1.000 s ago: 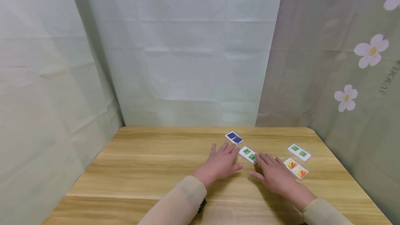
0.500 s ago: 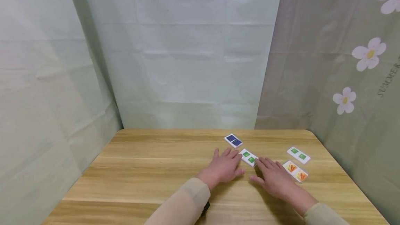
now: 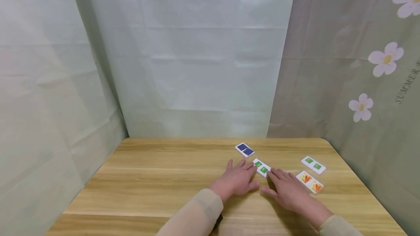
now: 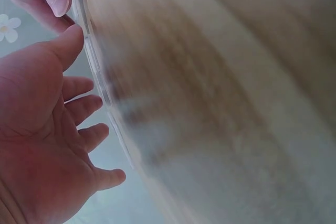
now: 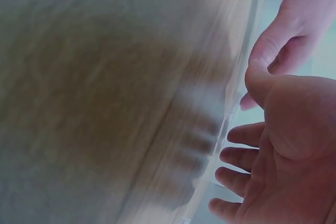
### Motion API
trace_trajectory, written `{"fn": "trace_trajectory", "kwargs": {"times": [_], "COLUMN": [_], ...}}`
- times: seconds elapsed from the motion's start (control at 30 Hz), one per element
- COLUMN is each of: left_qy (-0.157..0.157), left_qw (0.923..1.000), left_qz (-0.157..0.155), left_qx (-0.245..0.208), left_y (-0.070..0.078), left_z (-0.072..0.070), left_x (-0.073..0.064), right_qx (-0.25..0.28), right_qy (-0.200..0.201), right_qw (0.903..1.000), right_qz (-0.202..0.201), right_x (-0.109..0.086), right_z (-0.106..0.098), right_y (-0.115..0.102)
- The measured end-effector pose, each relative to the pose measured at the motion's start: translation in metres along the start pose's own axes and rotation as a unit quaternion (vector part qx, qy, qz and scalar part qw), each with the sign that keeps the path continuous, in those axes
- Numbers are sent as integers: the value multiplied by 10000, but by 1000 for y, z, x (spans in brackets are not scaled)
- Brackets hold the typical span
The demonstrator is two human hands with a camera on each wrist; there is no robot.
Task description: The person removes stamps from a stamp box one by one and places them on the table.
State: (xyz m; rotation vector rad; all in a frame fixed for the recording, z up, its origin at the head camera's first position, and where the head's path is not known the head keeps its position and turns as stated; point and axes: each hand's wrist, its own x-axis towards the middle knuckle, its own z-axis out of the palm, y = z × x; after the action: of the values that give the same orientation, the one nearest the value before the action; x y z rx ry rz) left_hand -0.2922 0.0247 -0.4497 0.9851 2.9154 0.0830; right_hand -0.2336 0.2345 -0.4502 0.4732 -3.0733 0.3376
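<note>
Clearly, the left hand (image 3: 238, 179) and right hand (image 3: 288, 192) flank a green card (image 3: 261, 167) lying flat on the wooden table (image 3: 147, 185). The left hand's fingers are straight and spread, the tips at the card's left end; the right hand's fingers are also straight, tips at its right end. Neither hand is curled round anything. Both thumbs point inward, with a narrow strip of wood between them.

A blue card (image 3: 244, 149) lies just past the green card's far left corner, a small gap separating the two, and wood runs from it to the table's far edge. An orange card (image 3: 310, 182) sits right beside the right hand's knuckles; whether they touch is hard to tell. Just beyond it rests a second green card (image 3: 313, 165), nearer the table's right edge.

Leftward from the left hand, a wide stretch of wood reaches the table's left edge. Pale cloth (image 3: 197, 54) hangs behind the far edge, and flowered cloth (image 3: 386, 59) borders the right side.
</note>
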Motion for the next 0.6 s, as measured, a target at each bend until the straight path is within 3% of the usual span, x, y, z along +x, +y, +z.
{"fn": "trace_trajectory", "kwargs": {"times": [0.6], "left_qy": [-69], "left_qw": [10000], "left_qz": [15], "left_qx": [-12], "left_y": [1], "left_z": [-6], "left_x": [-9], "right_qx": [87], "right_qy": [53], "right_qw": [9999], "right_qz": [-33], "right_x": [-1], "right_z": [2], "right_y": [-1]}}
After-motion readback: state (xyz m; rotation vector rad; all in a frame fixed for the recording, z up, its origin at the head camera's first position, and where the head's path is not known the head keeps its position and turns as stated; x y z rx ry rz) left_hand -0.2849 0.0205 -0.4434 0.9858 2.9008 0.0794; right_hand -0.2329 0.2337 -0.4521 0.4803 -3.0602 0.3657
